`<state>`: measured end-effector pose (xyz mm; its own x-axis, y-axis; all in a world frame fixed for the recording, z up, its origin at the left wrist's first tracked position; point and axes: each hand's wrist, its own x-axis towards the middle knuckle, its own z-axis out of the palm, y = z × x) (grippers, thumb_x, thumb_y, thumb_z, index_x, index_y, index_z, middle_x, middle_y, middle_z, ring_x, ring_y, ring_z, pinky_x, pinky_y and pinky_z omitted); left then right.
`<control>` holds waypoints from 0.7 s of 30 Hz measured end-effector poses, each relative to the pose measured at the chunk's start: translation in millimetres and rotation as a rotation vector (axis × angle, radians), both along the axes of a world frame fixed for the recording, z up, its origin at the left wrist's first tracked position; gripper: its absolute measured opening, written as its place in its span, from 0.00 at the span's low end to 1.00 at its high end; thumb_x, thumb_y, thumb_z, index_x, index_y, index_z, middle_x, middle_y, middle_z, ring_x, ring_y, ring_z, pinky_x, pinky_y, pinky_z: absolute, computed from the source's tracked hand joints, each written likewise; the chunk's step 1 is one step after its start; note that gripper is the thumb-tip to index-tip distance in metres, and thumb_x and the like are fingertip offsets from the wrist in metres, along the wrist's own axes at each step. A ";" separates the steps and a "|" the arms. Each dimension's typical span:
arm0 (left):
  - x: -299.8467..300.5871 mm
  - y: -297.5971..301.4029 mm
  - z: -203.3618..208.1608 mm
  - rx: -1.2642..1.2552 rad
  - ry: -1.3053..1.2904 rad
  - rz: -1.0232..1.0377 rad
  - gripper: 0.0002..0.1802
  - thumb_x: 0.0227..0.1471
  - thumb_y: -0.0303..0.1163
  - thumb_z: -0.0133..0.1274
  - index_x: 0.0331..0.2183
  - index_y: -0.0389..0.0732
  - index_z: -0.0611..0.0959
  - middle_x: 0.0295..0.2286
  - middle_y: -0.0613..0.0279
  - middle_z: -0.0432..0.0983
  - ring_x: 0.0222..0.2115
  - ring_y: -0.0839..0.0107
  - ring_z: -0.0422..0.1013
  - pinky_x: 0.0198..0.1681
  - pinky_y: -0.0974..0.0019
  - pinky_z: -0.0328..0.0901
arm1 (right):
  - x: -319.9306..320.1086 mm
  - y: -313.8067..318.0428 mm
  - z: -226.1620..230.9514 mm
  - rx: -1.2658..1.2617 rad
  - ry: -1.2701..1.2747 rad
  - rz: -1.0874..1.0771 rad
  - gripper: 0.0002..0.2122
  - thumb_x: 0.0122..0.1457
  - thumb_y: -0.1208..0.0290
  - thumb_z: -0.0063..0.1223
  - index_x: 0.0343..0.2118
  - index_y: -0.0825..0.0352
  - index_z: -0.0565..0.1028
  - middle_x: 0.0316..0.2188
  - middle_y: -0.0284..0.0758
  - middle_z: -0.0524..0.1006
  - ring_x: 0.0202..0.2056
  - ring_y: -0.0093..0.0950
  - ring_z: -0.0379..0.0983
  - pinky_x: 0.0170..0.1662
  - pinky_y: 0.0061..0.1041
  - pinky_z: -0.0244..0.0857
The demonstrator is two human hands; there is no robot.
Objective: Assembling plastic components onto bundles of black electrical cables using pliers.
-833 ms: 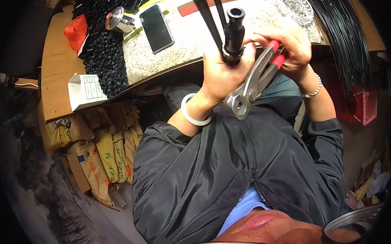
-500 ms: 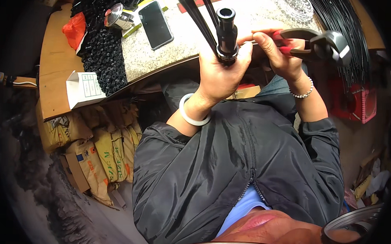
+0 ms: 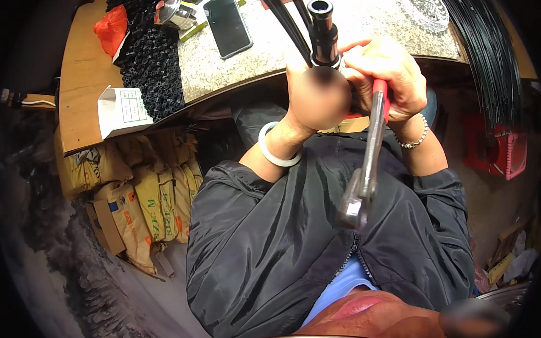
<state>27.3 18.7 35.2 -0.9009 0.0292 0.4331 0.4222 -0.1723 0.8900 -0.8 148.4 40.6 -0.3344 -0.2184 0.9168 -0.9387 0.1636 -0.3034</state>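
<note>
My left hand, with a white bangle at its wrist, is closed around a stepped black tubular part that stands upright with its open end up. Thin black rods rise from the same hand, leaning to the left. Blur covers part of this hand. My right hand, wearing a beaded bracelet, grips red-handled pincers whose metal head points down toward my jacket. Its thumb and fingertips are close to the tubular part; whether they touch it I cannot tell.
On the table lie a phone, many small black tubular pieces, a metal-lidded jar, an orange bag and a white box. A glass dish and long black rods are at right. Sacks stand below.
The pincers have swung from pointing right to pointing down toward my body. My right hand has turned over and moved in closer to the tubular part.
</note>
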 end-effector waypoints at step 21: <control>-1.3 3.0 -0.5 0.046 -0.008 0.026 0.11 0.44 0.20 0.51 0.33 0.27 0.79 0.34 0.53 0.77 0.30 0.76 0.72 0.36 0.73 0.66 | -4.1 -6.0 -1.6 -0.016 0.073 -0.015 0.07 0.48 0.78 0.58 0.29 0.68 0.72 0.20 0.34 0.73 0.22 0.27 0.71 0.27 0.23 0.65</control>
